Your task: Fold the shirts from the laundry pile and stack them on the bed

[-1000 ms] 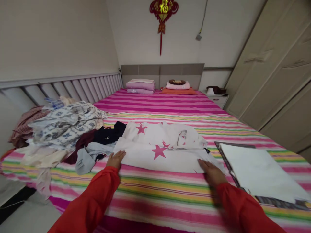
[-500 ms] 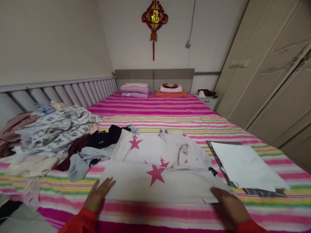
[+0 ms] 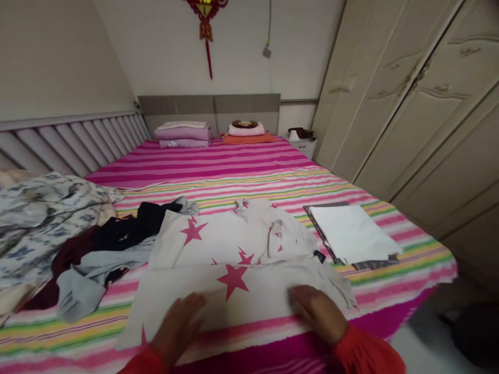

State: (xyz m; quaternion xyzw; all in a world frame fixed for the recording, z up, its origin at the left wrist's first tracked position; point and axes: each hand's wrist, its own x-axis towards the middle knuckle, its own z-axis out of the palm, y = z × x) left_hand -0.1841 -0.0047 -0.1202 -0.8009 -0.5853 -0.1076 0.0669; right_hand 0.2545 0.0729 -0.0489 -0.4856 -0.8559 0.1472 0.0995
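Note:
A white garment with pink stars lies partly folded on the striped bed, its near part flat and its far part wrinkled, with bunched ends on top. My left hand is over its near edge, fingers stretched out and slightly blurred. Further right, my right hand is at the same edge, palm down with its fingers extended and the tips smeared by motion. Neither hand grips the cloth. Whether the palms press on it or hover just above, I cannot tell.
Left of the garment lie loose clothes: a grey piece, a black one and a floral cloth. A folded white and grey stack lies right. Folded bedding sits by the headboard; wardrobes line the right.
My hands have moved inward from the garment's two sides, closer together along its near edge. The view has turned to the right and tilted down.

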